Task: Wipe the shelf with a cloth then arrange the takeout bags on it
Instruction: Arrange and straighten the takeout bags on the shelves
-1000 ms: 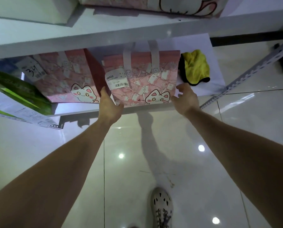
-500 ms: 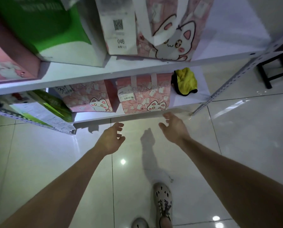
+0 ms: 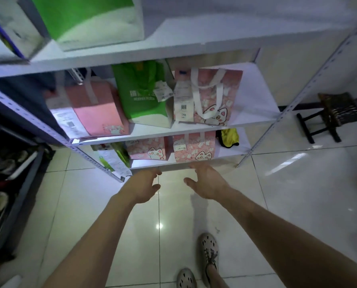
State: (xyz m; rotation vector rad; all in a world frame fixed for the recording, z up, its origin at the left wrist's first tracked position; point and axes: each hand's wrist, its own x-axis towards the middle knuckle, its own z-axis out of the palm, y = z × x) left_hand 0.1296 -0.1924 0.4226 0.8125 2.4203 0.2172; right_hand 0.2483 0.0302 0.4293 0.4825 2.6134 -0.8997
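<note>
A person's left hand and right hand hover empty, fingers loosely spread, before the bottom shelf holding pink cat-print bags and a yellow cloth.

Receipt on pink bag: "046". Green bag: "PIZZA".

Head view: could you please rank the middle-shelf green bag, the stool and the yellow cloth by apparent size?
1. middle-shelf green bag, largest.
2. stool, close behind; the frame edge cuts it off, so this ranking is unsure.
3. yellow cloth, clearly smallest.
</note>
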